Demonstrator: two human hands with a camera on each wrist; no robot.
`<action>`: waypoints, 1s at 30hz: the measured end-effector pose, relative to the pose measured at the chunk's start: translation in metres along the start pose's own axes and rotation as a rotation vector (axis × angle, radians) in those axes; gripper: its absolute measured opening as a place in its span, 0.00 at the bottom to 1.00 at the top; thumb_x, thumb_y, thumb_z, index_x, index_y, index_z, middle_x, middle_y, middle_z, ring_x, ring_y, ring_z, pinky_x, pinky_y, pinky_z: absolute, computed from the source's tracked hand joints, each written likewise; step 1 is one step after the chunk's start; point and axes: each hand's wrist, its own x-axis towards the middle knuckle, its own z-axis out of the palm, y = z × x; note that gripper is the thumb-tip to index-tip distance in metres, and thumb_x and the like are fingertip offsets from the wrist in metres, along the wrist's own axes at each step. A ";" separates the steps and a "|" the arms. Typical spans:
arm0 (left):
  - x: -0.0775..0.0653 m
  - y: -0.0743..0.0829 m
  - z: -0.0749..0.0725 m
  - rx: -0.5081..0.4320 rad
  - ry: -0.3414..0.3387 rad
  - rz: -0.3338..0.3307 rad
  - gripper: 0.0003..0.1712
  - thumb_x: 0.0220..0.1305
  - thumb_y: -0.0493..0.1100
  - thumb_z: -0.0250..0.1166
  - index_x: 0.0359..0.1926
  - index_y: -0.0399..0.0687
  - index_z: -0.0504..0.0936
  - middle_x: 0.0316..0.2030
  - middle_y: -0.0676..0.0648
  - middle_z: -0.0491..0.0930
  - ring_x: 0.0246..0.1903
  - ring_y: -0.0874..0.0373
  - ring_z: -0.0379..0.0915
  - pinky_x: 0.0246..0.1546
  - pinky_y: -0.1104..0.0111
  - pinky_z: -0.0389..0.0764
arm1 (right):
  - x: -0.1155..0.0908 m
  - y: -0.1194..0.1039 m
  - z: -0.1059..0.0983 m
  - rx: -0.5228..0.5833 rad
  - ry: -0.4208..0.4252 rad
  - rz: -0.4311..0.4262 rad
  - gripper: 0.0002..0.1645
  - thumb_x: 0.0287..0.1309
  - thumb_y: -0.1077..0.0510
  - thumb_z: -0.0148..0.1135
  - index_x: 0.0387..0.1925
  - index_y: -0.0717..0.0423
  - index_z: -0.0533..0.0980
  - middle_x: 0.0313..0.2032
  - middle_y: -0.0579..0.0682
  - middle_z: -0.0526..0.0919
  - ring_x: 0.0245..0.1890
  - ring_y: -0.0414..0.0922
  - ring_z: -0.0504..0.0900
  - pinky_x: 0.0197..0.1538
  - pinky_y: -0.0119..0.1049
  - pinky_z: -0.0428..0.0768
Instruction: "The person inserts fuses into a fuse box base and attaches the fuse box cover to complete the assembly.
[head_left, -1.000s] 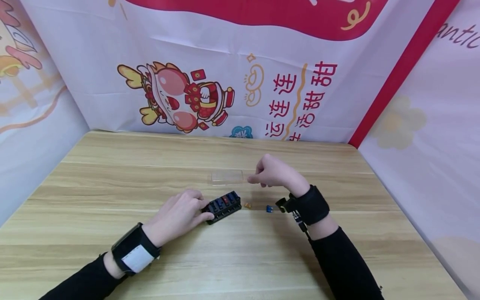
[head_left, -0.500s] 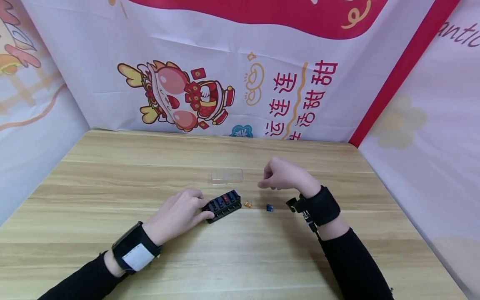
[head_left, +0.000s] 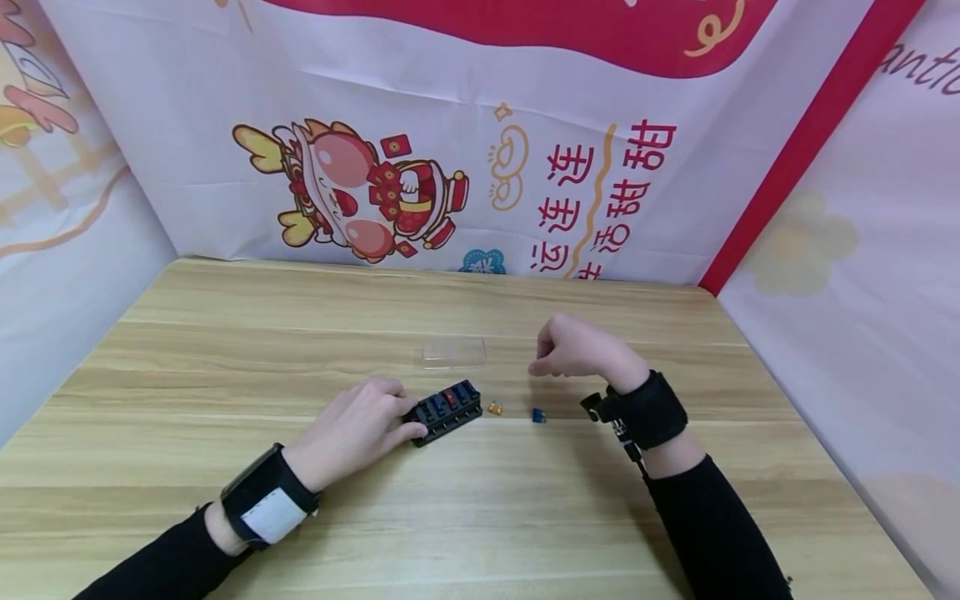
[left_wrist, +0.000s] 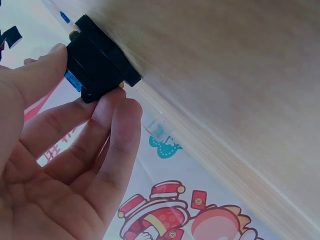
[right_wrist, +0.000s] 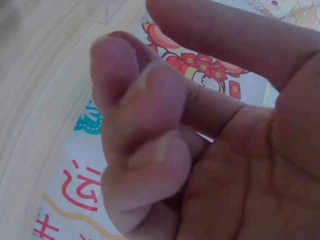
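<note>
My left hand (head_left: 354, 433) grips the near-left end of a black fuse box (head_left: 454, 418), thumb on one side and fingers on the other. Blue fuses and a red one stand in the slots along its top. In the left wrist view the box (left_wrist: 100, 57) shows its dark end between thumb and fingertips. My right hand (head_left: 579, 346) hovers over the table to the right, holding nothing; in the right wrist view its fingers (right_wrist: 155, 100) are loosely curled, with the thumb apart. Beneath and left of it lie an orange blade fuse (head_left: 495, 407) and a blue blade fuse (head_left: 538, 415).
A clear plastic cover (head_left: 453, 353) lies on the wooden table (head_left: 480, 517) behind the fuse box. Printed cloth (head_left: 420, 75) hangs along the table's back edge, with more cloth at both sides. Each wrist wears a black strap.
My right hand has moved right, from beside the clear cover's right edge to a spot farther from it. The left hand and the fuse box have stayed in place.
</note>
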 end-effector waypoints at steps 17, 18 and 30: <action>-0.002 -0.002 0.001 -0.006 0.004 0.009 0.19 0.57 0.52 0.74 0.39 0.40 0.89 0.29 0.51 0.77 0.26 0.63 0.67 0.24 0.72 0.72 | 0.009 -0.005 0.028 -0.187 -0.139 0.025 0.13 0.41 0.59 0.81 0.18 0.51 0.80 0.21 0.45 0.78 0.23 0.43 0.72 0.30 0.37 0.73; -0.002 -0.002 0.001 -0.005 0.004 0.009 0.19 0.57 0.52 0.74 0.39 0.40 0.89 0.30 0.51 0.78 0.26 0.63 0.67 0.24 0.72 0.72 | 0.009 -0.005 0.029 -0.194 -0.146 0.027 0.14 0.40 0.59 0.81 0.18 0.51 0.80 0.21 0.44 0.78 0.23 0.42 0.71 0.29 0.36 0.72; -0.001 -0.002 0.001 0.003 0.002 0.008 0.19 0.57 0.52 0.74 0.40 0.39 0.89 0.29 0.51 0.77 0.26 0.64 0.67 0.23 0.72 0.71 | 0.017 -0.005 0.040 -0.249 -0.156 -0.001 0.19 0.35 0.61 0.83 0.12 0.53 0.75 0.15 0.41 0.71 0.18 0.39 0.66 0.23 0.33 0.65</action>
